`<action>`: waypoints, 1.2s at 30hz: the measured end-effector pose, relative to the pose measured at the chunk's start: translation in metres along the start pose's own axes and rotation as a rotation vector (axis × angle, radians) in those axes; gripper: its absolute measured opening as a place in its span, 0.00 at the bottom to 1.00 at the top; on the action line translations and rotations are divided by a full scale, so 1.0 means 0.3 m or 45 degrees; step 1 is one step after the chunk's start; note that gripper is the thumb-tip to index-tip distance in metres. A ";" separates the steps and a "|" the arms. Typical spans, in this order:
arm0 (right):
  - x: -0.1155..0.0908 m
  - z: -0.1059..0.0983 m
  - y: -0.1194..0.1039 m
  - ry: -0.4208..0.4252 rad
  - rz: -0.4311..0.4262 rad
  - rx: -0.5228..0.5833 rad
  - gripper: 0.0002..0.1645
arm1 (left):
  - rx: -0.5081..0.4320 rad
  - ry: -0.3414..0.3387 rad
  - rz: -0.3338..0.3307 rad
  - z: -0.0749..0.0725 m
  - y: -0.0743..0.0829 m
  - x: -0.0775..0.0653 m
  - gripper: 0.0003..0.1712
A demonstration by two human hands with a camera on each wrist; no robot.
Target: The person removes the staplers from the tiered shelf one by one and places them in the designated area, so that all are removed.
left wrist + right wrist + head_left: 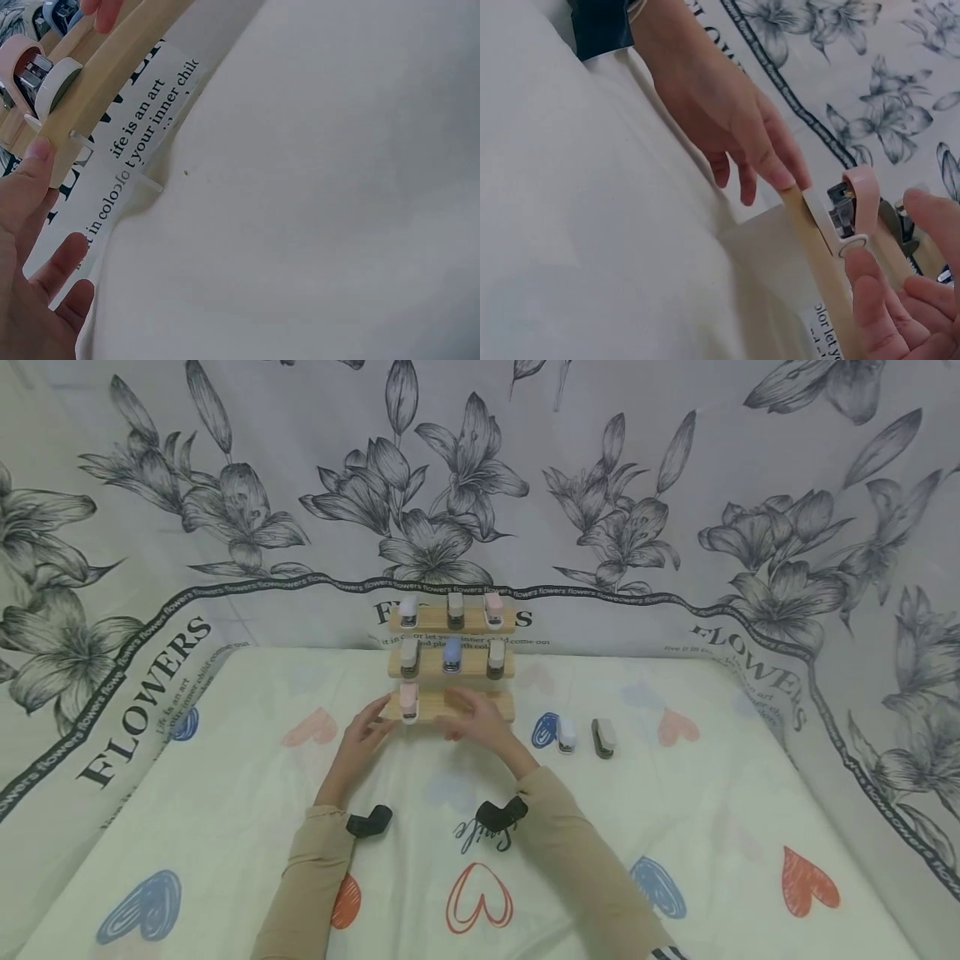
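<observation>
A pink and white mini stapler [408, 702] stands at the left of the lowest step of a three-step wooden rack [423, 710]. My left hand [362, 745] holds the left end of that step, thumb on the edge and other fingers spread below, as the left wrist view shows. Over the middle of the same step is my right hand [480, 723], its fingers loosely bent with no object visible between them. In the right wrist view, its thumb [866, 274] overlaps the rim of the pink stapler [864, 199]. The middle step carries a blue stapler [452, 654] between two grey ones.
On the top step stand a whitish stapler [408, 610], a grey one [455, 610] and a pink one [492, 609]. Right of the rack, a white stapler [566, 736] and a grey stapler [603, 737] lie on the heart-print cloth [405, 893]. A flower-print curtain [540, 560] hangs behind.
</observation>
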State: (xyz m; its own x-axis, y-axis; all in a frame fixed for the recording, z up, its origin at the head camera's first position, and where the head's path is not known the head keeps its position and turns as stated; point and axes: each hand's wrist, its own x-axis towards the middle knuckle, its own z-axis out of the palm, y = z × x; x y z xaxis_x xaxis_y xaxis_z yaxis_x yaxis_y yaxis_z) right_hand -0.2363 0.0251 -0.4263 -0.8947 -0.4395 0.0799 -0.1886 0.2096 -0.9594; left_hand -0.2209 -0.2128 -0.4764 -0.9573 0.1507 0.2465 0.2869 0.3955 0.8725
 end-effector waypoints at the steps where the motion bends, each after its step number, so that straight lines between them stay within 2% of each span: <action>1: 0.008 0.004 0.000 0.021 0.006 -0.010 0.40 | -0.008 -0.003 0.005 0.001 0.015 -0.003 0.27; 6: 0.039 0.027 -0.009 0.041 0.079 -0.004 0.45 | 0.011 0.001 0.010 0.002 0.095 -0.021 0.26; 10: 0.060 0.041 -0.008 0.026 0.153 0.056 0.46 | 0.008 0.012 0.010 -0.002 0.105 -0.026 0.26; 12: 0.068 0.045 -0.004 0.030 0.179 0.071 0.45 | -0.007 0.010 0.023 -0.002 0.090 -0.022 0.26; 18: 0.075 0.055 -0.005 -0.002 0.195 0.151 0.46 | -0.004 0.009 0.011 0.008 -0.006 0.001 0.27; 23: 0.076 0.066 -0.019 -0.022 0.205 0.198 0.48 | 0.019 0.014 0.028 0.019 -0.016 0.003 0.28; 28: 0.087 0.085 -0.036 -0.020 0.235 0.189 0.47 | 0.018 0.012 -0.008 0.018 -0.010 0.003 0.29; 31: 0.097 0.098 -0.047 -0.024 0.237 0.183 0.45 | 0.004 0.010 -0.022 0.011 0.001 -0.001 0.28; 36: 0.118 0.109 -0.055 -0.042 0.239 0.186 0.42 | 0.000 0.007 -0.008 0.001 0.080 -0.020 0.27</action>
State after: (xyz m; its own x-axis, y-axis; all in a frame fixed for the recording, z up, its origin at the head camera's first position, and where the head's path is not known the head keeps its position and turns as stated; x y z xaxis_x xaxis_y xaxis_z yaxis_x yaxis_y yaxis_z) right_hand -0.2514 -0.0224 -0.4164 -0.8943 -0.4337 -0.1106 0.0429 0.1628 -0.9857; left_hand -0.2083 -0.2041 -0.4571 -0.9593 0.1431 0.2435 0.2810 0.3965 0.8740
